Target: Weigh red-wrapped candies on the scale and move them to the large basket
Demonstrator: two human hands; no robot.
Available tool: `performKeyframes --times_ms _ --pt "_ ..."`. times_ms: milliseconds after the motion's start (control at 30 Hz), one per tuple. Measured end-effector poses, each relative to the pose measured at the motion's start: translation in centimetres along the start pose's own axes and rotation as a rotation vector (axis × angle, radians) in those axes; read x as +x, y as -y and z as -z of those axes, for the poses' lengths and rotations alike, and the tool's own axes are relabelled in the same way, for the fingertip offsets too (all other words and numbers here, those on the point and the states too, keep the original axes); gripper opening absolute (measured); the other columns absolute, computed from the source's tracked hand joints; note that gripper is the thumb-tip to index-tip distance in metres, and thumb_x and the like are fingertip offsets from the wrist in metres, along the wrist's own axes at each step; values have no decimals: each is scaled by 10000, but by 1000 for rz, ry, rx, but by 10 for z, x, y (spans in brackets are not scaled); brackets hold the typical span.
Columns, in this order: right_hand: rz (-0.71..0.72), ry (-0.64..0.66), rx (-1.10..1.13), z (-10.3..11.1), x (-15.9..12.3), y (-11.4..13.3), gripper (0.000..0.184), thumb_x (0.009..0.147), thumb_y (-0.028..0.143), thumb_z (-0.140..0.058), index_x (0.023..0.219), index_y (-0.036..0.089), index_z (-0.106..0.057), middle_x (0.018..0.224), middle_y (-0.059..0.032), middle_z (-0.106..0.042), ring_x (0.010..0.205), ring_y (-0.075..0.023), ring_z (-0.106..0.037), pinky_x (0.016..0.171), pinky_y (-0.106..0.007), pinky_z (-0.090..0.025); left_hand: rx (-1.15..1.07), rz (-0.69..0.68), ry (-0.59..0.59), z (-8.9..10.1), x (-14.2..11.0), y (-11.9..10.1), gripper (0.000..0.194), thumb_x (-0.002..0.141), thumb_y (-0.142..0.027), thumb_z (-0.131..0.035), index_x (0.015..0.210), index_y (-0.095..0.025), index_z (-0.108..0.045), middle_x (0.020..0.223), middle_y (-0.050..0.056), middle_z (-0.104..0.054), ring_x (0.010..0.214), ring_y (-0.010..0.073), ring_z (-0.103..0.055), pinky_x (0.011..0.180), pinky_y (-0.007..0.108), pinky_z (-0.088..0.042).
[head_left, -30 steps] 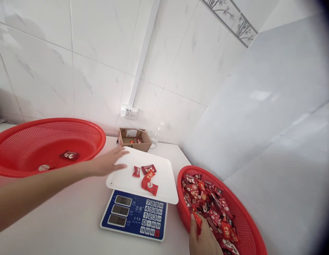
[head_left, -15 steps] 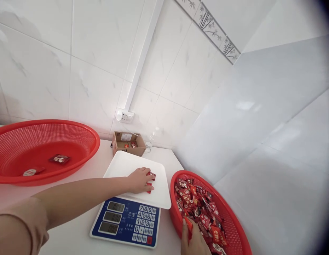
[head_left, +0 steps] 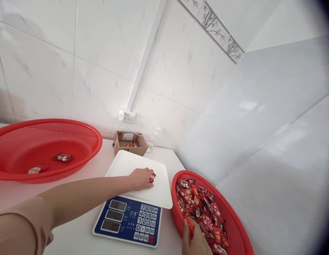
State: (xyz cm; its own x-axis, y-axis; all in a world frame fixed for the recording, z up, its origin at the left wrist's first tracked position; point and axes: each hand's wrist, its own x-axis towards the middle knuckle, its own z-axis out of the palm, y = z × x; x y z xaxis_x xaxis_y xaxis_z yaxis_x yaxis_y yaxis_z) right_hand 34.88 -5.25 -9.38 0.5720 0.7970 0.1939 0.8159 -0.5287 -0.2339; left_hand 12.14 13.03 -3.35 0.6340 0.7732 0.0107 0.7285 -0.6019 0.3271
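Observation:
My left hand (head_left: pixel 139 178) lies on the white tray (head_left: pixel 127 164) of a blue digital scale (head_left: pixel 128 221), its fingers closed around red candy packets (head_left: pixel 152 177). At the bottom edge my right hand (head_left: pixel 196 242) rests in the red basket on the right (head_left: pixel 233 216), which is full of red wrapped candies (head_left: pixel 198 209). It pinches one red candy (head_left: pixel 190 226) between thumb and fingers.
A large red basket (head_left: pixel 82 136) on the left holds two packets (head_left: pixel 62 157). A small cardboard box (head_left: pixel 130 143) and a clear bottle (head_left: pixel 151 141) stand by the tiled wall under a socket (head_left: pixel 126 115). Tiled walls close in at the back and right.
My left hand swung from beside the tray onto the candies lying on it and closed over them. The right hand stayed in the right basket.

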Motion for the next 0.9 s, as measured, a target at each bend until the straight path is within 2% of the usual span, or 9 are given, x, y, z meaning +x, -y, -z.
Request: performKeyframes --times_ms 400,533,700,900 --pt "34 -49 7 -2 3 -4 461 872 471 -383 1105 177 -651 999 -145 -722 803 -273 -708 664 -344 -550 -97 137 -41 23 -15 23 321 895 -346 -541 1168 -177 -562 1184 89 -594 1001 203 -602 853 423 -518" --pt "55 -40 12 -3 4 -6 445 872 464 -379 1090 189 -652 1002 -130 -725 783 -261 -708 645 -331 -545 -96 120 -12 24 -6 14 339 892 -350 -545 1183 -176 -555 1204 92 -585 1033 215 -592 875 442 -506" --pt "53 -87 23 0 -1 -1 452 871 459 -392 1109 171 -647 1031 -128 -717 806 -262 -707 659 -327 -542 -60 132 118 24 7 0 340 878 -360 -567 1151 -158 -569 1166 87 -601 1010 214 -602 857 437 -512" --pt "40 -72 4 2 -4 2 473 892 465 -349 1132 170 -629 1031 -124 -717 786 -261 -708 661 -342 -544 -95 137 206 21 8 -9 323 878 -340 -570 1148 -163 -571 1157 83 -604 991 206 -608 838 419 -523"
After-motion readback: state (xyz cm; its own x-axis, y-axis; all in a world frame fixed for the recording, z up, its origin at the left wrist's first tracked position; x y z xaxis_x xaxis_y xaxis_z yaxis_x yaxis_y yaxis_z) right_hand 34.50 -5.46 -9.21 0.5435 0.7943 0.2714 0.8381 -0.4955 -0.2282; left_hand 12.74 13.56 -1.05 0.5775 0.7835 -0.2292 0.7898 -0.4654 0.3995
